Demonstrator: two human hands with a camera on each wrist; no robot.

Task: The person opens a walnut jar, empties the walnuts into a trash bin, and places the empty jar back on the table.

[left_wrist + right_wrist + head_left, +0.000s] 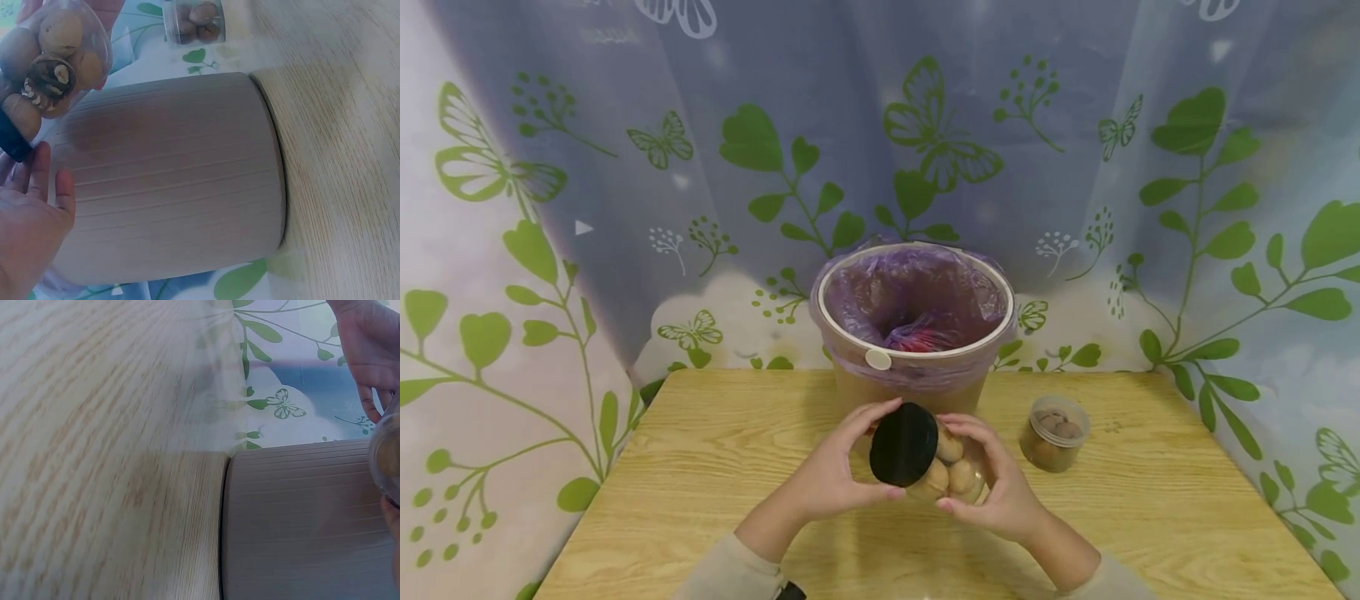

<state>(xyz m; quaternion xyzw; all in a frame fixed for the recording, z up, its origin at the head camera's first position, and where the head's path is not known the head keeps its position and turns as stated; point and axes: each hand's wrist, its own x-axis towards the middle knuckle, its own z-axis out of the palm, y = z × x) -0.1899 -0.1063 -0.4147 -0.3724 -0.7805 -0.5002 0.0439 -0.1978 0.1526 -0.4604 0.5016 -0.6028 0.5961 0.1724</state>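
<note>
Left grip (829,475) is clasping black lid (902,446), right grip (1011,493) is holding walnut jar (958,479), bin (863,390) is standing behind

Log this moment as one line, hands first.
Left hand: grips black lid | Right hand: grips clear jar | Jar: tilted, walnuts inside | Tub: right of bin, on table

Place: it looks like a home, but which room I cannot tell.
Curtain (850,83): cloth printed with green leaves and butterflies, across the upper half of the frame.
Worktop (715,450): wood-grained, at lower middle.
Bin (910,397): household kind with purple bag (958,292), at the centre.
Jar of walnuts (925,450): ordinary food, lower centre.
</note>
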